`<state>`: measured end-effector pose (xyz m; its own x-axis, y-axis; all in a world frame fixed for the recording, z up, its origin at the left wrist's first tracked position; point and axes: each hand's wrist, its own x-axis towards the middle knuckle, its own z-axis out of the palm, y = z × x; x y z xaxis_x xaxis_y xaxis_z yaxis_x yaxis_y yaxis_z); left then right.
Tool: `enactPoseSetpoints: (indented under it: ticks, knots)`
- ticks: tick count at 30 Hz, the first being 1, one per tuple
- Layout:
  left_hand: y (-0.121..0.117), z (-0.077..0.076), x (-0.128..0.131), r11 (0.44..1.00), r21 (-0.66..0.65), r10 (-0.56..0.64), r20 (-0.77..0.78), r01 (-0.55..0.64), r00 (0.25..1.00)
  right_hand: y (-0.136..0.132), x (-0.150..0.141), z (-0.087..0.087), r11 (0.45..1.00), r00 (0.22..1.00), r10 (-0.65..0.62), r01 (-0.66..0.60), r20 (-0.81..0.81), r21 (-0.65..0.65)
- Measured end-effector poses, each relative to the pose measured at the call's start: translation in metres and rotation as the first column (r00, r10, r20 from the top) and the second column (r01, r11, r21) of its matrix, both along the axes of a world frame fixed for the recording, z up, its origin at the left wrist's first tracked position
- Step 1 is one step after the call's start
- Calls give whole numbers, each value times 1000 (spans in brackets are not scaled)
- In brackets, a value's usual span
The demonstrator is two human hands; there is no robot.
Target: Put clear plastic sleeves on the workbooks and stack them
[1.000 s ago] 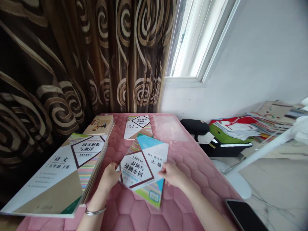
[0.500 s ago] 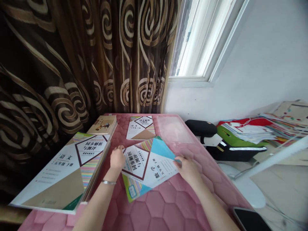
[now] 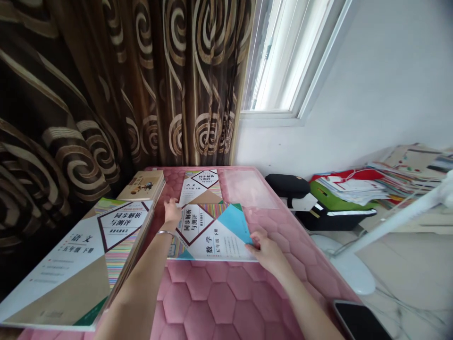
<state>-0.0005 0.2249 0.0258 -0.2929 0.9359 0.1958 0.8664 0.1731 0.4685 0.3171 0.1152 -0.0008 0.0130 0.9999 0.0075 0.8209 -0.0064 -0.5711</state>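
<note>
A math workbook (image 3: pixel 219 231) with a white, blue and striped cover lies between my hands, turned sideways to me. My left hand (image 3: pixel 171 212), with a bracelet at the wrist, is closed on its left edge. At the right corner, my right hand (image 3: pixel 267 251) pinches the cover edge between thumb and fingers. The workbook's far edge overlaps the near part of a similar Chinese-language workbook (image 3: pixel 200 184) lying behind it. To the left sits a stack of larger-looking workbooks (image 3: pixel 78 264), with a tan-covered book stack (image 3: pixel 143 186) behind it.
Pink quilted padding (image 3: pixel 226 297) covers the table. A clear plastic sheet (image 3: pixel 249 189) lies at the far right, and a dark-screened device (image 3: pixel 359 321) at the near right. Beyond the right edge are a black case (image 3: pixel 287 185), a lamp base (image 3: pixel 350 269) and piled papers. A patterned curtain (image 3: pixel 148 94) hangs behind.
The math workbook has turned from slanting to nearly square with the table and moved back against the Chinese-language workbook. Both hands kept hold of it. The view has shifted slightly right.
</note>
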Motion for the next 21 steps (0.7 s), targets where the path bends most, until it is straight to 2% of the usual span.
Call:
enactPoseSetpoints:
  ticks: [4, 6, 8, 9, 11, 14, 17, 21]
  knots:
    - [-11, 3, 8, 1000, 17, -2, -47, 3, 999, 0, -1, -1, 1000, 1000, 15, -15, -7, 8]
    - [-28, 4, 21, 998, 38, -41, -86, 45, 995, 0, 0, -3, 999, 1000, 29, -29, 5, 12]
    - [-53, 0, 38, 988, 39, -142, -116, 147, 983, 1, 0, -6, 999, 999, 37, -37, 22, 2]
    - [-68, -3, 46, 972, 26, -227, -126, 233, 966, 2, 0, -7, 999, 999, 44, -44, 29, -4]
    - [-101, -11, 57, 861, -34, -507, -135, 508, 851, 2, 0, -8, 998, 998, 55, -54, 43, -14]
    - [-143, -20, 60, 803, -36, -596, -88, 595, 798, 3, -1, -9, 998, 996, 58, -57, 74, -20]
    - [-164, -21, 52, 776, 19, -631, -1, 631, 776, 4, -1, -8, 998, 991, 58, -55, 120, -29]
    - [-164, -18, 44, 797, 70, -603, 39, 600, 797, -1, -7, -1, 999, 970, 18, -28, 244, 39]
